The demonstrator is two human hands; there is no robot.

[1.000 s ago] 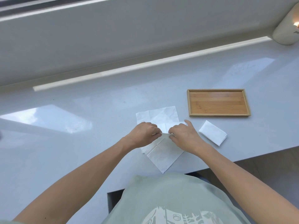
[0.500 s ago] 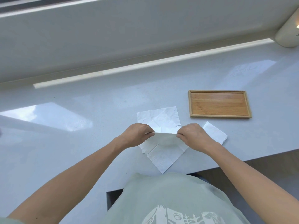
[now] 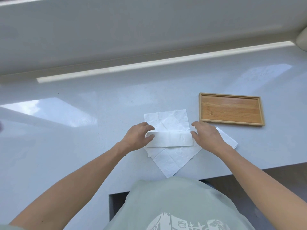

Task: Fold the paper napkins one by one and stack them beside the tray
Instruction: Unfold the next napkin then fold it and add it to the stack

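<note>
Glossy countertop (image 3: 83, 130), grained wooden tray (image 3: 230, 109), creased paper napkins (image 3: 167, 120).

Right hand (image 3: 207, 135) covers most of the folded napkin (image 3: 228, 140) below the tray; only its right part shows. Left hand (image 3: 137, 136) hides the folded strip's (image 3: 171, 139) left end. Pale rounded object (image 3: 302, 41) cut off at right edge, can't identify. Unfolded napkins' (image 3: 169, 161) count unclear.
</note>
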